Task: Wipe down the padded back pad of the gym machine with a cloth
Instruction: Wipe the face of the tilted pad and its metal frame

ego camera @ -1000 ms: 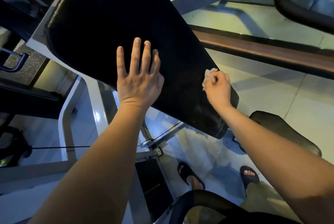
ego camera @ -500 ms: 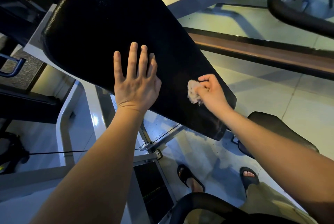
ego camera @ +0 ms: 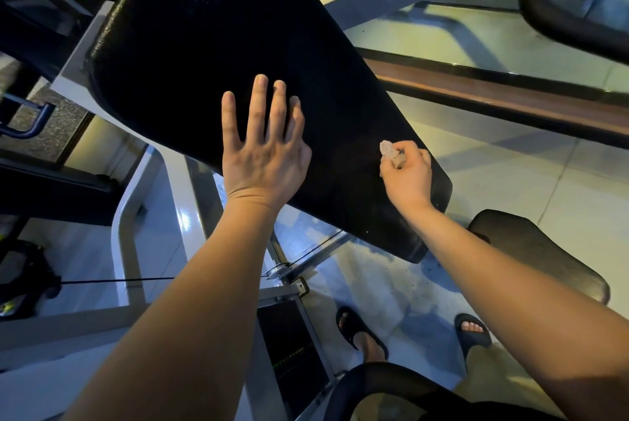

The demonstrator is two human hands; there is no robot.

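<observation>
the left hand [ego camera: 263, 155] lies flat on the black back pad [ego camera: 238, 46], palm down, fingers [ego camera: 257, 107] spread wide and pointing up the pad's slope, holding nothing. under its wrist the pad's lower left edge ends, and the pale metal frame [ego camera: 136, 216] of the machine shows below. the pad runs from above those fingertips down and rightward, tilted, its narrow lower end past the other hand. right of the left thumb, across a bare stretch of black vinyl, the right hand [ego camera: 406, 175] is curled into a loose fist on the pad near its right edge, fingers closed around a small crumpled cloth [ego camera: 391, 153]. the cloth pokes out above the knuckles and seems to touch the vinyl, though the dim light makes that hard to confirm. below the right forearm sits a dark seat cushion [ego camera: 537, 257], and two feet in black sandals [ego camera: 357, 332] stand on the tiled floor [ego camera: 510, 165].
</observation>
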